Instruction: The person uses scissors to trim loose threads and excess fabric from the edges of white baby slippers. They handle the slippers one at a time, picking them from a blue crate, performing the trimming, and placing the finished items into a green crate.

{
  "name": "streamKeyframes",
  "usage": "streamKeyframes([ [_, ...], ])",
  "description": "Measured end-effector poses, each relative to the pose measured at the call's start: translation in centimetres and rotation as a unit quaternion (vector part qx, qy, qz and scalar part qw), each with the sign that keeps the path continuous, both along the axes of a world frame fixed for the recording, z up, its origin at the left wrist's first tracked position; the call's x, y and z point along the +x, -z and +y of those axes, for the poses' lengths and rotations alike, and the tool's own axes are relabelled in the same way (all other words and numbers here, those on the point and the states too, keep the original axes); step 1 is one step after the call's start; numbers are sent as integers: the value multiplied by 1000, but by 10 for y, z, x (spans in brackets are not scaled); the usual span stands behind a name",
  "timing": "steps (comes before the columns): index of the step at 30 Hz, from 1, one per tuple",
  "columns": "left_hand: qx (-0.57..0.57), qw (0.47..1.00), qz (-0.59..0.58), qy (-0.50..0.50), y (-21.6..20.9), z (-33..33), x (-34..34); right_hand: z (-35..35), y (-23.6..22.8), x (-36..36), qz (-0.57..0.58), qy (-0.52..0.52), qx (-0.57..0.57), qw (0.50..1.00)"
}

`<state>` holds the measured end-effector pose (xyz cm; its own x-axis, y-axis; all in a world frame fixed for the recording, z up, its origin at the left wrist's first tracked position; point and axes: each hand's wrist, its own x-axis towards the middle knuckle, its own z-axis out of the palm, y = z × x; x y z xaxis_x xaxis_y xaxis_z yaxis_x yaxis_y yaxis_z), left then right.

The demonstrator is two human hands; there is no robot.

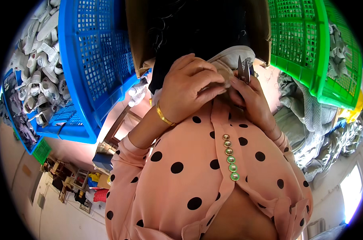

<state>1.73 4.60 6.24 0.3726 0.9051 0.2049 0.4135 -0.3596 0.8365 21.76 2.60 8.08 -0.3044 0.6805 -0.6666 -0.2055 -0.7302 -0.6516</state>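
A pale canvas shoe [234, 52] lies close in front of my chest, its far end rounded and its near part covered by my hands. My left hand [191, 82], with a gold bracelet at the wrist, is closed with fingertips pinched at the shoe's near edge. Steel snips [241, 69] with two pointed blades slightly apart rise from my right hand [251, 94], which is closed round them. That hand also lies against the shoe's side. The handles of the snips are hidden in the palm. Whether the left fingertips hold a thread is too small to tell.
Dark cloth [197, 28] spreads ahead, flanked by brown cardboard [136, 38]. At left a blue plastic crate [91, 100] stands beside many white shoes [41, 86]. A green crate [321, 52] with grey pieces is at right, above heaped grey fabric [305, 116].
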Motion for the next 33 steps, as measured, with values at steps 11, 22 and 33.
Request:
streamKeyframes([
  [11,-100,995,-25,-16,44,-28,6,-13,31,-4,-147,-113,50,981],
  [22,-419,839,-333,-99,53,-15,-6,-4,40,7,-103,-156,54,981],
  [33,96,984,145,-34,33,-30,-12,-2,34,4,-68,-98,14,993],
])
